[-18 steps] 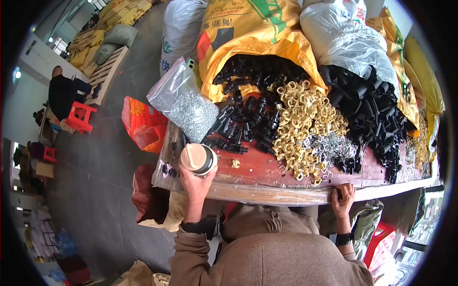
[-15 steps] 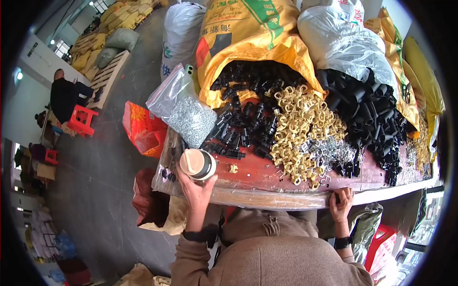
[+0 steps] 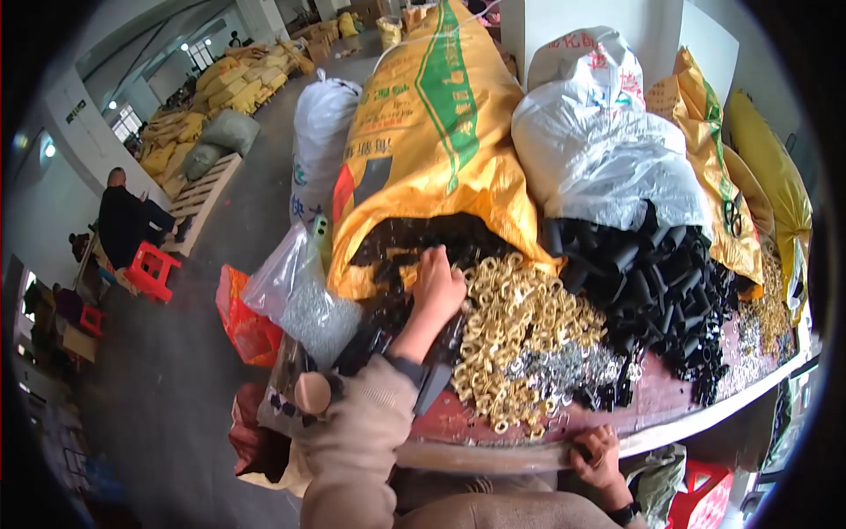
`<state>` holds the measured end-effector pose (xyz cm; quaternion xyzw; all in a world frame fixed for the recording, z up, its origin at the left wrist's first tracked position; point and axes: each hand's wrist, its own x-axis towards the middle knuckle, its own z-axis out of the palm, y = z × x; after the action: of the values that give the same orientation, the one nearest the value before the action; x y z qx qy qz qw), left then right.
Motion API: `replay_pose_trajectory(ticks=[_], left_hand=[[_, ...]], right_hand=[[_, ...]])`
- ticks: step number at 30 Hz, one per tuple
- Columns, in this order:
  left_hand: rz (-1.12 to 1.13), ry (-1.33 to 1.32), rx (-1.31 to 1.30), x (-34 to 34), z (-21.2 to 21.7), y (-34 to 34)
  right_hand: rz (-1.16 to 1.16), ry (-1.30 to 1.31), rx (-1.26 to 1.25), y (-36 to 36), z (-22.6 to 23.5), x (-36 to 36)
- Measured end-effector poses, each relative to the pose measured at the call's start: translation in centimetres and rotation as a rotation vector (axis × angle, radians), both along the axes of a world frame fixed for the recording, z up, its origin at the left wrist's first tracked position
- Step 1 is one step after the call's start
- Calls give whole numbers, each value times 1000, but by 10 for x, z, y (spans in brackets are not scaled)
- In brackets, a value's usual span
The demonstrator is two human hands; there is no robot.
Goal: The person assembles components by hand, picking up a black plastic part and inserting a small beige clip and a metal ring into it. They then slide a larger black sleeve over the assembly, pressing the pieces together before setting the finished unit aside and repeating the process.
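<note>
My left hand (image 3: 438, 286) is stretched over the table to the mouth of a large orange woven sack (image 3: 441, 204). Its fingers are bent close together at the black plastic fittings (image 3: 388, 240) spilling from the sack; whatever they hold, if anything, is hidden. Under my left forearm lie more black fittings, and beside the sleeve stands a cup with a beige lid (image 3: 313, 392), partly covered. My right hand (image 3: 599, 454) has its fingers curled over the table's front edge. Between the hands spreads a heap of brass-coloured clips (image 3: 511, 339).
Small silvery metal pieces (image 3: 564, 375) lie beside the brass heap. Black tubes (image 3: 639, 273) spill from a white sack (image 3: 608, 150). A clear bag of small metal parts (image 3: 322, 322) sits at the table's left. A person (image 3: 128, 216) sits on a red stool (image 3: 152, 269) far left.
My left hand has let go of the cup and reached forward to the orange sack's mouth. The cup is left at the table's left corner. My right hand stays at the edge; the view has shifted.
</note>
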<state>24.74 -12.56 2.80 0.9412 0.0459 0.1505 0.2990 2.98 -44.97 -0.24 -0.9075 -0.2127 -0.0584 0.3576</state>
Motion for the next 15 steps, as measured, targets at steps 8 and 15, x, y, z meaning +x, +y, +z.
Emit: replay_pose_trajectory(ticks=[8,15], left_hand=[[-45,131,168,191,10,34],[-222,53,155,249,-56,85]], right_hand=[[-80,79,-110,-8,11,-4],[-103,-151,-270,-22,-31,-5]])
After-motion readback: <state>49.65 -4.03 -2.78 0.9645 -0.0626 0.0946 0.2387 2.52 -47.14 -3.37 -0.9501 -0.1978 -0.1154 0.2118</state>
